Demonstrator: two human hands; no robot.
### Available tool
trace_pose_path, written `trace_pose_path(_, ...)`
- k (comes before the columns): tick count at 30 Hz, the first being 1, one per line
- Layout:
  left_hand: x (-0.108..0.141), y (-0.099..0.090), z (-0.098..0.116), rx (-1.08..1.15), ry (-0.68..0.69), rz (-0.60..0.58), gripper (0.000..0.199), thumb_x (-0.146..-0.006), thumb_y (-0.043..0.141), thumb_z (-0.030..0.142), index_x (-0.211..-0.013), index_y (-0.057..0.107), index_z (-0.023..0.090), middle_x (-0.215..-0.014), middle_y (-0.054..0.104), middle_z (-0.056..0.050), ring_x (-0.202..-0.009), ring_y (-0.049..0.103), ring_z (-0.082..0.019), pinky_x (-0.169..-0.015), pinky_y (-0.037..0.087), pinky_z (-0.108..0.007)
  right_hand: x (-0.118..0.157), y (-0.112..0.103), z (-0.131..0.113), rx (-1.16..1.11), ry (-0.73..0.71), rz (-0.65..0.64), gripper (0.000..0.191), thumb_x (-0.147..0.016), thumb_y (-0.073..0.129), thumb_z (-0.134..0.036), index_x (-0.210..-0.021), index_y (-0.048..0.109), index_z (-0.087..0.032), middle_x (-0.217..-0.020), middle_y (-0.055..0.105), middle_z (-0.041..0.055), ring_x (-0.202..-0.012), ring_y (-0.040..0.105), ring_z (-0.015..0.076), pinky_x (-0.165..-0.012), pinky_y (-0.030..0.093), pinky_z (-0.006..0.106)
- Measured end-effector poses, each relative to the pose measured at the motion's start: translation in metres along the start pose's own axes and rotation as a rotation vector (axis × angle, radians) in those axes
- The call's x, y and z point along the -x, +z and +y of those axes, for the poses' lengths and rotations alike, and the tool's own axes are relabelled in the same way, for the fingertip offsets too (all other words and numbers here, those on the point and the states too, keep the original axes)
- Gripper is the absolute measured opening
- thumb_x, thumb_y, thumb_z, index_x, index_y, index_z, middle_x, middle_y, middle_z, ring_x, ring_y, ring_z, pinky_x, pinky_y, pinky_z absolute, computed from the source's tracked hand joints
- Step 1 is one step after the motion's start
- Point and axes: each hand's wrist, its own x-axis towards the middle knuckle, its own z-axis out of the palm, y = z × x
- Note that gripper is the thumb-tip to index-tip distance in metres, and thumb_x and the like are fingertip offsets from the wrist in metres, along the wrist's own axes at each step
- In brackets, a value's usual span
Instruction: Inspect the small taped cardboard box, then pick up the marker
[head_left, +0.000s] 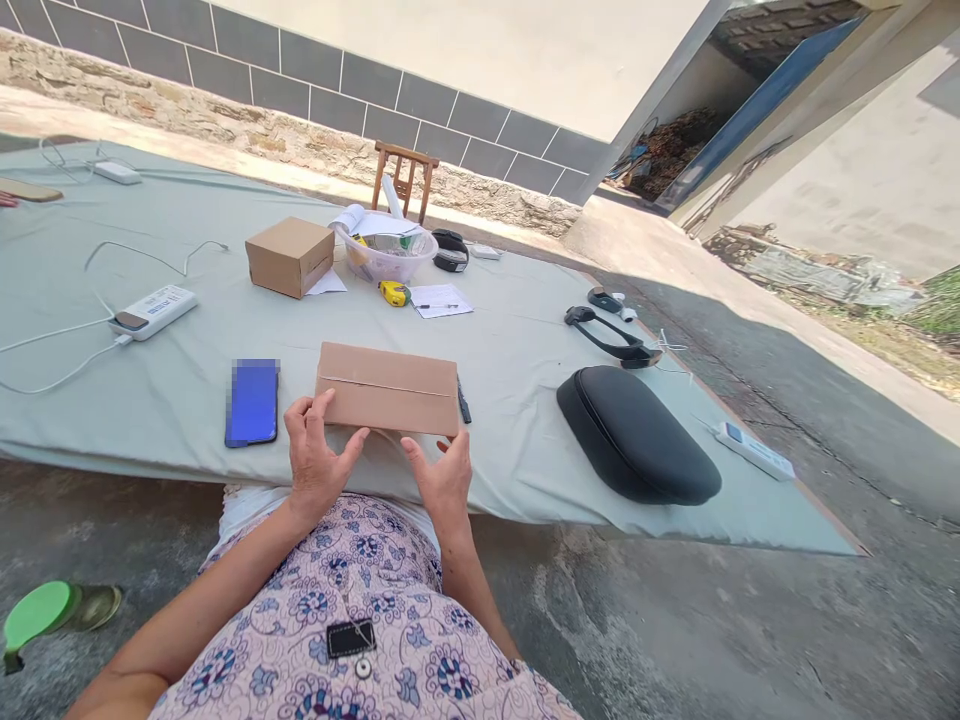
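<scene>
A flat, closed brown cardboard box (386, 390) lies at the near edge of the cloth-covered table, with a seam running along its top. My left hand (319, 455) holds its near left corner, fingers along the left side and thumb by the front edge. At the near right corner, my right hand (442, 475) grips the box, its fingertips partly hidden behind it. A dark pen (463, 400) sticks out past the box's right side. Left of the box lies a phone (253, 403) with a blue screen.
A second carton (289, 258), a plastic basket (386, 255) of items, a yellow tape measure (394, 293) and paper (442, 301) sit farther back. To the right are a black case (637, 435) and a black headset (611, 340). A power strip (161, 311) with cables lies left.
</scene>
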Motion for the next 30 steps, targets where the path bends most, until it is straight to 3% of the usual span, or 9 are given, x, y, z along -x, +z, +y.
trace_pose_path(7, -0.004, -0.003, -0.001, 0.059, -0.049, 0.065, 0.076, -0.081, 0.075, 0.05, -0.143, 0.043, 0.021, -0.129, 0.051, -0.016, -0.124, 0.05, -0.031, -0.106, 0.046, -0.048, -0.003, -0.002, 0.006, 0.007, 0.034, -0.042, 0.069, -0.077, 0.054, -0.079, -0.108, 0.053, -0.018, -0.102, 0.071, 0.0146, -0.093, 0.068, 0.0292, -0.082, 0.054, 0.044)
trace_pose_path(12, -0.004, -0.002, 0.002, 0.051, -0.037, 0.09, 0.073, -0.085, 0.072, 0.043, -0.147, 0.041, 0.021, -0.129, 0.052, -0.016, -0.125, 0.05, -0.03, -0.108, 0.044, -0.048, -0.002, -0.004, -0.001, -0.07, 0.072, -0.01, 0.063, -0.076, 0.065, -0.068, -0.113, 0.053, -0.018, -0.107, 0.07, 0.0141, -0.097, 0.067, 0.0281, -0.085, 0.053, 0.043)
trace_pose_path(18, -0.003, 0.003, 0.001, 0.153, -0.198, -0.024, 0.076, -0.077, 0.078, 0.037, -0.141, 0.041, 0.02, -0.134, 0.05, -0.015, -0.129, 0.049, -0.03, -0.11, 0.044, -0.049, -0.003, -0.001, -0.005, -0.103, 0.038, 0.009, 0.066, -0.079, 0.068, -0.057, -0.127, 0.046, -0.019, -0.126, 0.063, 0.0167, -0.111, 0.063, 0.0267, -0.092, 0.051, 0.041)
trace_pose_path(25, -0.002, 0.005, -0.003, 0.197, -0.344, -0.111, 0.077, -0.075, 0.078, 0.038, -0.138, 0.037, 0.022, -0.139, 0.05, -0.014, -0.131, 0.052, -0.029, -0.11, 0.045, -0.047, -0.011, -0.009, 0.009, 0.12, 0.062, -0.144, 0.05, -0.078, 0.065, -0.063, -0.103, 0.054, -0.021, -0.101, 0.067, 0.009, -0.094, 0.065, 0.0281, -0.078, 0.052, 0.039)
trace_pose_path(30, -0.001, 0.005, -0.004, 0.115, -0.31, -0.149, 0.087, -0.075, 0.079, 0.039, -0.146, 0.032, 0.022, -0.144, 0.048, -0.016, -0.136, 0.048, -0.033, -0.11, 0.046, -0.05, -0.009, -0.005, 0.01, 0.101, 0.061, -0.113, 0.068, -0.07, 0.074, -0.064, -0.117, 0.052, -0.019, -0.114, 0.066, 0.0132, -0.106, 0.065, 0.0317, -0.084, 0.053, 0.041)
